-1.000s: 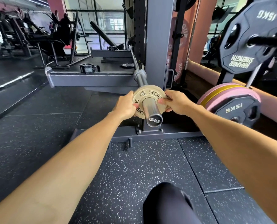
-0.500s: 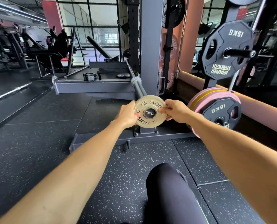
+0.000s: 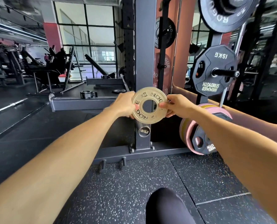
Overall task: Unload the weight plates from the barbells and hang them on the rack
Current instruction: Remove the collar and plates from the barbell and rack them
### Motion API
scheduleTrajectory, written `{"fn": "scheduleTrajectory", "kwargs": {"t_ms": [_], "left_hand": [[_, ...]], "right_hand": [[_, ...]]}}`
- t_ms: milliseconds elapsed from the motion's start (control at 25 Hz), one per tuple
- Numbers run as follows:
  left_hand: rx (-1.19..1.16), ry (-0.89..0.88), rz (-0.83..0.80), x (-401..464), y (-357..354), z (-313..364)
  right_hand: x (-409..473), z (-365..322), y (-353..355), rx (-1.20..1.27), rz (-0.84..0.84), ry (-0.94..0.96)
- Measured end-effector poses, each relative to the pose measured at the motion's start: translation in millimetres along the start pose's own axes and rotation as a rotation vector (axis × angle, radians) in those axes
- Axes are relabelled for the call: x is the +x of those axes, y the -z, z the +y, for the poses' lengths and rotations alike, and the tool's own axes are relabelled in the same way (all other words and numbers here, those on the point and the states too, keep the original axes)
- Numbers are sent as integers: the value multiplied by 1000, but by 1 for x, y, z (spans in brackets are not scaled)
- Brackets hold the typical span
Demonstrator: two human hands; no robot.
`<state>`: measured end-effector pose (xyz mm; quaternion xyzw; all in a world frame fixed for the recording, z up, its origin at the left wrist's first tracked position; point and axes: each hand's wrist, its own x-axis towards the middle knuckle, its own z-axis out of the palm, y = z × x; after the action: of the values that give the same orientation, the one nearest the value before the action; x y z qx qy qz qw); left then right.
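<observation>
A small round tan metal weight plate (image 3: 150, 105) with raised ROGUE lettering is held in the air in front of the grey steel rack upright (image 3: 145, 46), clear of the chrome barbell sleeve end (image 3: 144, 131) stamped 1500LB, which shows just below it. The plate stands on edge, its flat face turned toward the camera and its centre hole open, the upright visible through it. The left hand (image 3: 124, 105) pinches the plate's left rim and the right hand (image 3: 175, 105) pinches its right rim, each grip with the thumb on the near face and the fingers curled behind. To the right, a black twelve-sided 15KG plate (image 3: 213, 70) hangs on a storage peg, above pink and yellow bumper plates (image 3: 189, 135) near the speckled black rubber floor (image 3: 118, 191).
</observation>
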<state>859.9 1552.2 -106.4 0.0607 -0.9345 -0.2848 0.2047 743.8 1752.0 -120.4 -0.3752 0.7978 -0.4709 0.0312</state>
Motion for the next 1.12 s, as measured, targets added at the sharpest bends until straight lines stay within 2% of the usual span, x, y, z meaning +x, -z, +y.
{"fn": "scheduleTrajectory", "kwargs": {"t_ms": [320,480,680,960,1120], "left_hand": [[-17,-18,57,133,48,15],[-26,16,71,212,104,39],[-40,48,79,295,199,93],[-59,64,114,417,376,216],[-32,87,138,466,448,273]], "right_hand": [[122,-26,65,40,-22,87],[204,-65,111,42,-35,116],[290,-149,185,60,-77,114],[408,-322,327,80,-103,123],[459,-394,384,75,-108,129]]}}
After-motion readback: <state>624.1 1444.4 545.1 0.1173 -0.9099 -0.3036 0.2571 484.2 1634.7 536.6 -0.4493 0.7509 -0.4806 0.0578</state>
